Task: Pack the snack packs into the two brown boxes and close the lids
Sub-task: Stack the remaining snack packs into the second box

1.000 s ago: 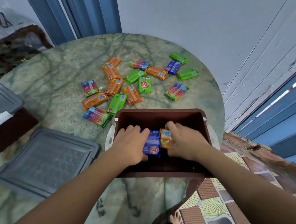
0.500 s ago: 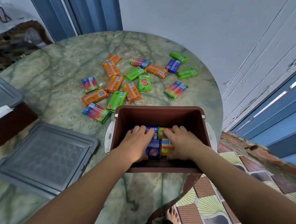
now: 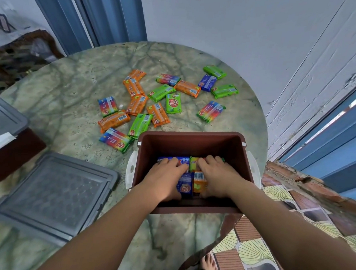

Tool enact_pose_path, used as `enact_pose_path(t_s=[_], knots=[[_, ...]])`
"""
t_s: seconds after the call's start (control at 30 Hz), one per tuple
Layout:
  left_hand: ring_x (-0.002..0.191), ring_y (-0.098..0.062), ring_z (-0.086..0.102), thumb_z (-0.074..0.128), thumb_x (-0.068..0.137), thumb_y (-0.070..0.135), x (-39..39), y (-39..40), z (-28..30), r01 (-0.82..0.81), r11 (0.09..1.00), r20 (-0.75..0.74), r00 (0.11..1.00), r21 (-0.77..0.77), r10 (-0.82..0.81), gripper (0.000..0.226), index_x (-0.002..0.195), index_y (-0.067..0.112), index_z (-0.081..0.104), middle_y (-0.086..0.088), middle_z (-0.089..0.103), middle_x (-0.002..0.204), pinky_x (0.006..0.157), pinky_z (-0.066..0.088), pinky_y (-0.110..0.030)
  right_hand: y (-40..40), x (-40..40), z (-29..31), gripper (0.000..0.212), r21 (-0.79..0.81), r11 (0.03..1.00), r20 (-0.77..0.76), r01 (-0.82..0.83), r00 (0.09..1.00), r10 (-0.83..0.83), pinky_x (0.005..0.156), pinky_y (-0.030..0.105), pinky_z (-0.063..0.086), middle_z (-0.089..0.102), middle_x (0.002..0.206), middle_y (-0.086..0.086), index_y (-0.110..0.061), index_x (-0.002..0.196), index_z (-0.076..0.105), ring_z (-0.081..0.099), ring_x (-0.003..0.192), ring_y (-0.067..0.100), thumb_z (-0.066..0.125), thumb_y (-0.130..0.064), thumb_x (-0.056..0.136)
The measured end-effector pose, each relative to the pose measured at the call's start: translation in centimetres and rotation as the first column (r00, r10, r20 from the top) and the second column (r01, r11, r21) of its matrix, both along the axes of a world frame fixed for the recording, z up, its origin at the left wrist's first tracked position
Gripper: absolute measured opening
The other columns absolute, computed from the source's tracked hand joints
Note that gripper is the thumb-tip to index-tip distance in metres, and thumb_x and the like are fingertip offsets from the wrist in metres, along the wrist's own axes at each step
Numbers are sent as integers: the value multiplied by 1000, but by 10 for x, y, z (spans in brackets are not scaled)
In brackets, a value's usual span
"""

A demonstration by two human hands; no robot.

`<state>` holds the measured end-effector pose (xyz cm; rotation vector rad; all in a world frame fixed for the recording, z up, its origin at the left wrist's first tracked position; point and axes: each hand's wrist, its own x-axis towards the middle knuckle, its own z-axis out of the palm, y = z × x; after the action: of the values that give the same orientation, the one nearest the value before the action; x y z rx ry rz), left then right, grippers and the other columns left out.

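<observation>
A round tabletop (image 3: 68, 92) of green-veined marble is set against a pale grey wall (image 3: 230, 30), beside which blue folding door panels (image 3: 100, 17) are seen at the upper left. To the right, weathered white boards (image 3: 321, 66) with flaking paint are bordered by a blue frame (image 3: 341, 143) through which a strip of daylight is admitted above a worn brick sill (image 3: 306, 180). The floor (image 3: 255, 252) is laid with patterned tiles in green, brown and grey, and dark wooden furniture (image 3: 22, 52) is partly seen at the far left.
</observation>
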<state>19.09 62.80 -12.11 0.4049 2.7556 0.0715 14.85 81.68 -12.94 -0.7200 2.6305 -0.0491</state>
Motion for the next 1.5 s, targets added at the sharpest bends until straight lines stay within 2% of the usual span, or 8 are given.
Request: enact_pose_path(t_s=[0.2,0.37,0.57,0.67,0.77,1.0,1.27,1.5], knots=[[115,-27,48,77,70,53,1,-4,8,-40,995,64,997,96,34,78,140,29,51,2,48,131,95,49,-40,-1,-2,-3,94,14,1000,-1,7,1000,-7,100,42,44,41,138,7,-24,138,34,40,125,29,87,-50,65],[80,-21,61,72,73,54,2,-8,19,-69,985,210,977,160,34,39,100,28,61,3,62,90,70,54,-35,0,-3,-5,100,27,1000,8,-5,1000,5,101,44,44,39,139,7,-25,141,32,39,126,29,87,-54,63],[95,-24,54,58,87,40,-9,-15,14,13,983,99,995,182,-31,29,109,24,69,0,59,103,84,52,-41,0,-4,-6,98,27,1000,9,-1,1000,1,101,44,43,40,139,7,-25,140,33,38,126,29,87,-52,63],[109,-24,51,57,97,36,-8,-16,2,44,982,-5,999,183,-43,39,134,26,58,-1,54,118,95,46,-41,0,-3,-6,96,26,1000,10,1,1000,-1,101,43,43,40,138,6,-25,138,34,38,126,29,87,-52,63],[116,-25,56,55,101,27,-6,-13,-5,-18,964,-53,998,265,33,31,132,25,52,-2,60,126,95,47,-41,0,-3,-7,93,22,1000,10,8,1000,-8,100,43,43,40,137,6,-26,136,35,39,125,29,88,-51,63],[125,-19,57,54,103,24,-12,-14,-12,-156,906,111,986,392,122,31,134,29,60,3,62,137,104,47,-38,0,-4,-6,96,7,1000,21,16,1000,-16,102,42,43,40,138,5,-27,138,34,38,126,28,88,-53,64],[120,-27,41,55,97,25,-6,-11,-10,-62,990,-17,998,126,65,42,138,30,50,-3,45,129,97,41,-41,0,-3,-5,94,1,1000,20,23,1000,-23,100,41,43,40,137,4,-27,136,35,38,125,27,88,-50,63],[121,-25,44,71,82,55,-5,-6,-8,8,997,18,1000,78,-10,62,135,30,52,2,50,132,96,39,-38,-1,-3,-5,92,4,1000,22,27,999,-27,99,42,44,40,136,4,-27,135,37,39,124,27,88,-51,62]])
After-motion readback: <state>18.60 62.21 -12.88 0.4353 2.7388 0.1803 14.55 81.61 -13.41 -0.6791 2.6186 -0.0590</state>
